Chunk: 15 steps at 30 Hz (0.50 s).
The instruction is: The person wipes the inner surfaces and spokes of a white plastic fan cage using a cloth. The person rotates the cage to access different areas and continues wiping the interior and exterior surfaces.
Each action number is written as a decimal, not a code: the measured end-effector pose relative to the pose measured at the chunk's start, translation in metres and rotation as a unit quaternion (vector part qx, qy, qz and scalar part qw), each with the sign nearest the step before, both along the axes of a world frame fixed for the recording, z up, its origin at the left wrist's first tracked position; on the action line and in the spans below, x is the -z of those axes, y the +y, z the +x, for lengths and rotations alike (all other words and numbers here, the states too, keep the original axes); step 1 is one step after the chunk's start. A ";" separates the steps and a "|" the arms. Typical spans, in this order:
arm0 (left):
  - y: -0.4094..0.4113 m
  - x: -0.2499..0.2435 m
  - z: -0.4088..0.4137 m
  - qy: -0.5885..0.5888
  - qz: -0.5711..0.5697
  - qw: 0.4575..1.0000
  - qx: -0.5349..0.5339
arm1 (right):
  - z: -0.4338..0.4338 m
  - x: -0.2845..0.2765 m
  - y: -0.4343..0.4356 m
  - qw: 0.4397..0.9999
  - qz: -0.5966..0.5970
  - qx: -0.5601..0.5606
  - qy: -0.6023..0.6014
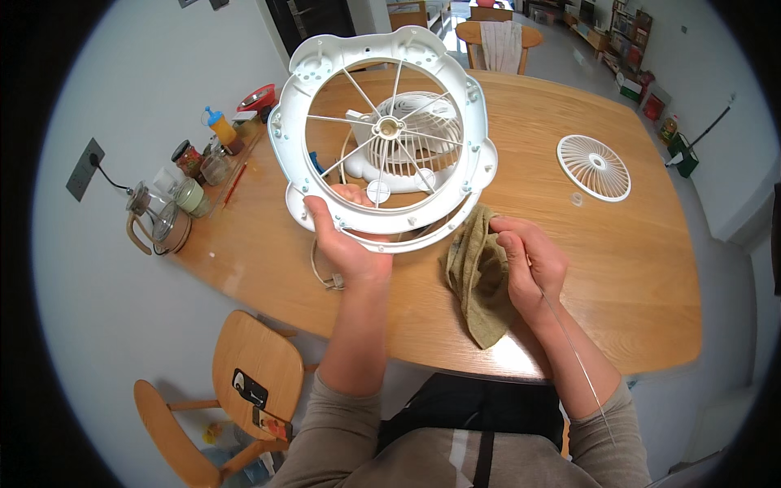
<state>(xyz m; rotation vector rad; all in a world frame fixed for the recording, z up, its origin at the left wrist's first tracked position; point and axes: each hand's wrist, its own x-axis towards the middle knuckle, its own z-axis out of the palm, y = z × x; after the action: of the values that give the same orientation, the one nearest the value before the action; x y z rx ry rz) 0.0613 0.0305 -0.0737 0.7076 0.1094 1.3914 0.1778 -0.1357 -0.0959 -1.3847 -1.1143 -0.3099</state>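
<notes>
My left hand [351, 244] grips the lower left rim of a white plastic fan frame [287, 146] with thin spokes and a round hub, held up above the table. A green-brown cloth [479, 287] hangs from my right hand [534, 262], which also holds a thin rod or wire [573, 351] running back along my forearm. Behind the frame, partly hidden by it, a white fan body with a ribbed cage [421, 131] stands on the table. To the right lies a round white slatted grille [593, 168], with a small clear ring [576, 199] beside it.
Along the left edge of the wooden table [634, 274] stand a glass kettle [165, 222], jars [192, 196], a squeeze bottle [224, 131] and a red bowl [256, 97]. A pale cord [314, 262] lies near my left wrist. Chairs stand at the lower left [259, 366] and far side [529, 39].
</notes>
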 end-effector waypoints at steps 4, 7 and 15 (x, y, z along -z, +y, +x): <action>-0.001 -0.001 0.000 0.007 -0.028 0.999 0.019 | 0.001 -0.004 0.000 1.000 0.011 0.011 -0.006; 0.001 0.000 -0.002 0.002 -0.021 0.999 0.038 | 0.000 -0.005 0.000 1.000 -0.010 0.006 -0.002; 0.001 -0.002 -0.002 0.006 0.009 1.000 0.027 | -0.003 0.001 -0.008 0.968 0.030 -0.113 0.224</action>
<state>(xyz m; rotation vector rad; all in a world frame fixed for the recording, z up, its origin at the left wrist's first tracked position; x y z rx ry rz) 0.0592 0.0316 -0.0717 0.7289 0.0856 1.3388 0.1751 -0.1436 -0.0965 -1.1819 -0.8650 0.1314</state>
